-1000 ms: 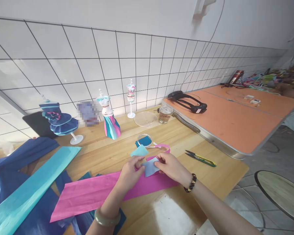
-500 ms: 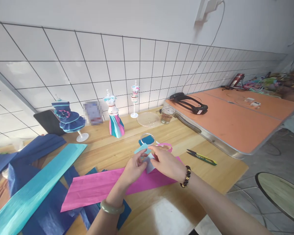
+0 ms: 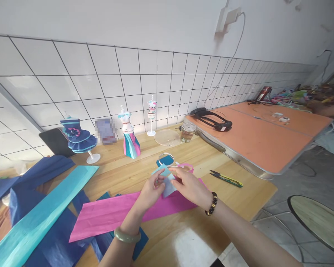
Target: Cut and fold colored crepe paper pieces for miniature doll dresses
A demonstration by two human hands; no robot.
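Note:
Between both hands is a piece of light blue crepe-like paper [image 3: 169, 188], partly covered by the fingers. My left hand [image 3: 152, 191] has its fingers curled and closed on the paper's left side. From the right, my right hand [image 3: 189, 186] pinches the same piece between thumb and fingers. Beneath them lies a long magenta strip [image 3: 108, 212]. Just beyond the fingertips are a clear ring [image 3: 166, 159] over a dark teal piece [image 3: 160, 162], and a pink loop [image 3: 188, 168], partly hidden by my right hand. Green-yellow thread snips [image 3: 226, 178] rest to the right.
Three small dress forms stand near the tiled wall: one in navy [image 3: 79, 135], one with a striped skirt [image 3: 131, 144], one slim [image 3: 151, 118]. A turquoise strip [image 3: 47, 211] and navy sheets [image 3: 58, 237] cover the left. A glass [image 3: 188, 132] stands beside the orange table [image 3: 261, 137].
The view has shifted slightly. Both hands remain on the light blue paper, and more of its lower part shows between them. The other things on the table appear unmoved.

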